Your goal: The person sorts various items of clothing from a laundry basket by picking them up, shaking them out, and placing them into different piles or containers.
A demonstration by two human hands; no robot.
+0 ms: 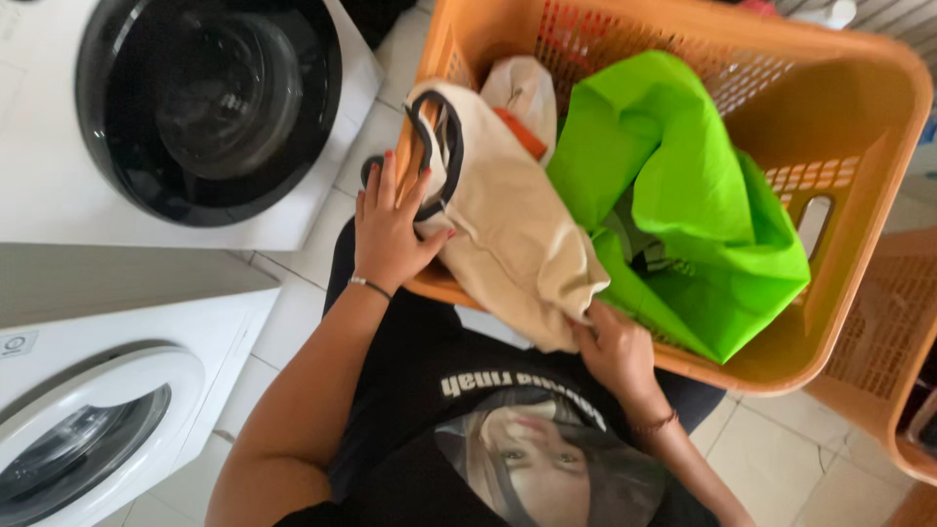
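We see the left hand [390,229] gripping the beige garment [508,234] at its black-trimmed collar, over the orange basket's [859,195] near-left rim. The right hand [610,346] pinches its lower hem at the near rim, beside a green cloth [683,185].

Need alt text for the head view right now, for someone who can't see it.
Both hands grip a beige garment with black trim over the rim of an orange laundry basket: left hand near the trim, right hand at its lower edge. A bright green cloth lies inside; two white washing machines stand alongside.
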